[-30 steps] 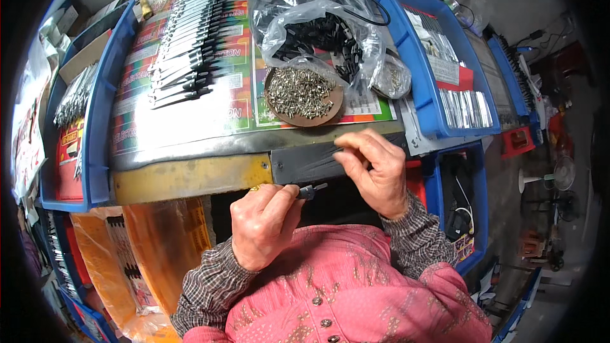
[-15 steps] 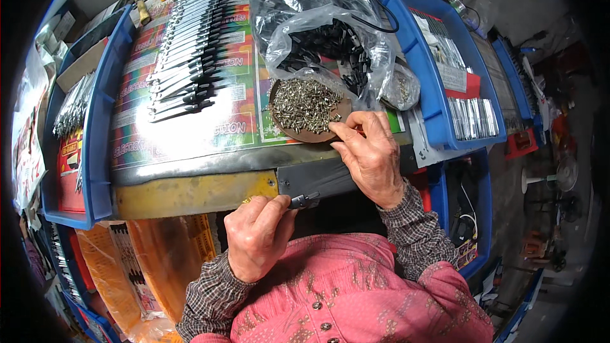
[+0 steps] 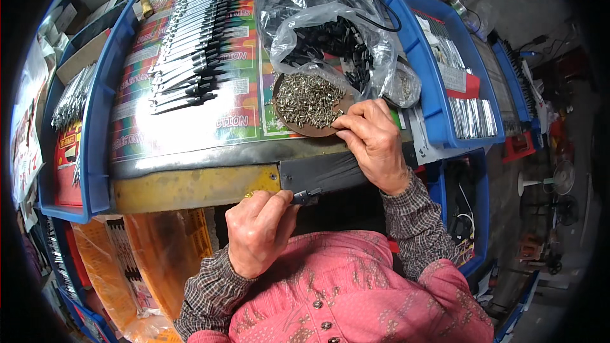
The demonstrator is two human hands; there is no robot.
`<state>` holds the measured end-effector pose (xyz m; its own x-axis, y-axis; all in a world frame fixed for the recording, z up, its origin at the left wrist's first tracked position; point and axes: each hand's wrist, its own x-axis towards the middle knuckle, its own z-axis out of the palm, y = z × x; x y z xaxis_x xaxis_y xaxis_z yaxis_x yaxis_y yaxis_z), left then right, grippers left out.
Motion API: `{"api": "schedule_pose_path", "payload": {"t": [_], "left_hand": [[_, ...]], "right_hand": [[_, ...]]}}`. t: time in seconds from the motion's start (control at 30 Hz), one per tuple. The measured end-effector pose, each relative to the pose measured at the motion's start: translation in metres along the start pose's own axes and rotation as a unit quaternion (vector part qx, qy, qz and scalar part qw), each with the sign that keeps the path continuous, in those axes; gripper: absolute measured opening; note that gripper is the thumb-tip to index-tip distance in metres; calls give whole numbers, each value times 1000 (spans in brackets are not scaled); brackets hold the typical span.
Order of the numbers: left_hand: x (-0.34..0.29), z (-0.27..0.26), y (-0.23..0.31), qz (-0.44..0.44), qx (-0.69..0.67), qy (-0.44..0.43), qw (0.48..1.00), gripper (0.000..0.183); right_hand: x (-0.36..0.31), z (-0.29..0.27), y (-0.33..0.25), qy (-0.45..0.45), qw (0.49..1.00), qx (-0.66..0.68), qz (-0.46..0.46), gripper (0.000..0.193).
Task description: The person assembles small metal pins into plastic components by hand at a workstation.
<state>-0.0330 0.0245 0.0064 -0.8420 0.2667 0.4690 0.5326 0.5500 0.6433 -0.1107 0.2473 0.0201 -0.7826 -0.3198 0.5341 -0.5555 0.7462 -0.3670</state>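
My left hand (image 3: 257,232) is closed in front of the table's edge, pinching a small black plastic pen part (image 3: 306,197) whose tip points right. My right hand (image 3: 378,146) has thumb and forefinger pressed together at the right edge of a round brown dish (image 3: 312,132). Whatever is between those fingertips, if anything, is too small to make out. Heaped in the dish are many tiny silvery metal pieces (image 3: 308,98). Behind it lies an open clear plastic bag (image 3: 284,41) full of black plastic parts (image 3: 327,41).
A long row of silver-and-black pens (image 3: 194,44) lies left of the dish. Blue trays stand at the left (image 3: 95,152) and right (image 3: 438,105), both holding slim silvery pieces. A small clear bag (image 3: 406,86) sits beside the dish. Below left is an orange crate (image 3: 168,248).
My right hand has shifted slightly up and right along the dish's edge, its fingers still pinched. The left hand keeps hold of the black pen part, almost unmoved.
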Motion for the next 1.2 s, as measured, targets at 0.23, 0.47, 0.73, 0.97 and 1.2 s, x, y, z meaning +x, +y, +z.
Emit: {"api": "schedule_pose_path", "payload": {"t": [0.23,0.47,0.73,0.97,1.2], "left_hand": [[-5,-1,0,-7,-15,4,1000,22],[-6,-6,3,-50,-53,-13,997,17],[-9,-5,6,-72,-87,-28,993,16],[-9,-4,13,-70,-86,-46,993,16],[-10,-1,15,-55,-55,-45,996,19]], "right_hand": [[5,-3,9,-40,994,98,4,14],[-6,-6,-11,-41,990,137,17,9],[-31,-5,-53,-59,973,224,-16,16],[-42,0,-64,-33,974,212,-65,24],[-46,-1,-66,-9,983,136,-124,25]]}}
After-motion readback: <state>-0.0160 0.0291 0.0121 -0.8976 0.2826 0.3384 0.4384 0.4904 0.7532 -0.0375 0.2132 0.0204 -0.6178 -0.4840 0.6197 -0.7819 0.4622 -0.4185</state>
